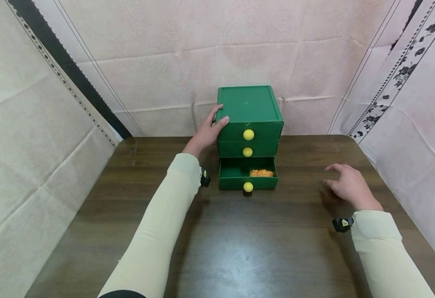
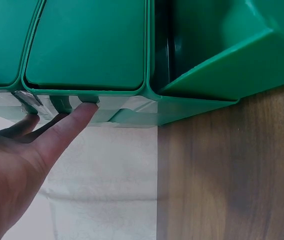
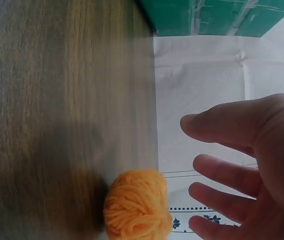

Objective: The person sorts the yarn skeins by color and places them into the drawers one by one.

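A green drawer cabinet [image 1: 250, 103] with yellow round knobs stands at the table's back edge. Its bottom drawer [image 1: 232, 183] is pulled out, with an orange yarn-like bundle [image 1: 261, 173] inside. My left hand [image 1: 207, 131] touches the cabinet's left side with extended fingers; in the left wrist view, fingertips [image 2: 88, 107] press against the taped side. Over the table to the right, my right hand [image 1: 351, 187] holds nothing, fingers apart. Beside it in the right wrist view lies an orange yarn ball [image 3: 138, 206], which does not show near that hand in the head view.
Brown wooden tabletop [image 1: 165, 265] spreads in front of the cabinet. A pale cloth [image 1: 202, 54] hangs behind it, and more cloth with a dark flower border [image 1: 403, 74] runs down the right side. Upper drawers [image 1: 232, 149] are closed.
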Demonstrator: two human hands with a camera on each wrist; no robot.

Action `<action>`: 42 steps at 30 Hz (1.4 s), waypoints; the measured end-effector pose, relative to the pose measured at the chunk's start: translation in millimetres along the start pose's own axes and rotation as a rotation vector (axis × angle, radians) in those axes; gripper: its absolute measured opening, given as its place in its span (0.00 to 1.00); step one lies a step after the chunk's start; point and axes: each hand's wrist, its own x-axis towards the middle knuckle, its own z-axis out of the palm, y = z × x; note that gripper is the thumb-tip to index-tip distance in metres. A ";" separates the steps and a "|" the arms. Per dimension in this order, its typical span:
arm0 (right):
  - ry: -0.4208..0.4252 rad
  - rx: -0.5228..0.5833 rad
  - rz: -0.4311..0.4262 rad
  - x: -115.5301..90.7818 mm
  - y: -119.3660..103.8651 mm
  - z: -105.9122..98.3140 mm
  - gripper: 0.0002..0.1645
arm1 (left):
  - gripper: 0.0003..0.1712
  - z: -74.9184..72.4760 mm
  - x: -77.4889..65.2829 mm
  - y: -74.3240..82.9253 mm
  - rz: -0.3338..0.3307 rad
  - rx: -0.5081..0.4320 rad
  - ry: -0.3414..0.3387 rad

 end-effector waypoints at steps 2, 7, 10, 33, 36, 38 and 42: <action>-0.009 0.000 0.009 -0.7 1.8 -0.5 0.23 | 0.38 0.4 0.0 0.2 0.001 0.004 0.001; -0.056 0.003 0.035 -3.0 5.2 -0.7 0.24 | 0.38 0.4 0.5 0.1 0.001 -0.010 -0.005; -0.085 0.006 0.050 -3.9 7.9 -0.2 0.25 | 0.38 0.2 0.4 0.2 -0.001 -0.021 -0.007; -0.208 -0.027 0.091 -8.0 19.2 1.6 0.25 | 0.38 0.0 -0.7 1.4 -0.005 -0.017 -0.001; -0.202 -0.029 0.080 -8.6 18.6 1.7 0.25 | 0.38 0.0 -1.1 2.0 -0.009 -0.020 0.000; -0.202 -0.026 0.082 -8.9 18.1 1.6 0.25 | 0.38 0.1 -1.3 2.3 -0.011 -0.023 -0.001; -0.204 -0.019 0.087 -9.5 17.9 3.2 0.25 | 0.38 0.4 -1.5 2.4 -0.009 -0.021 -0.002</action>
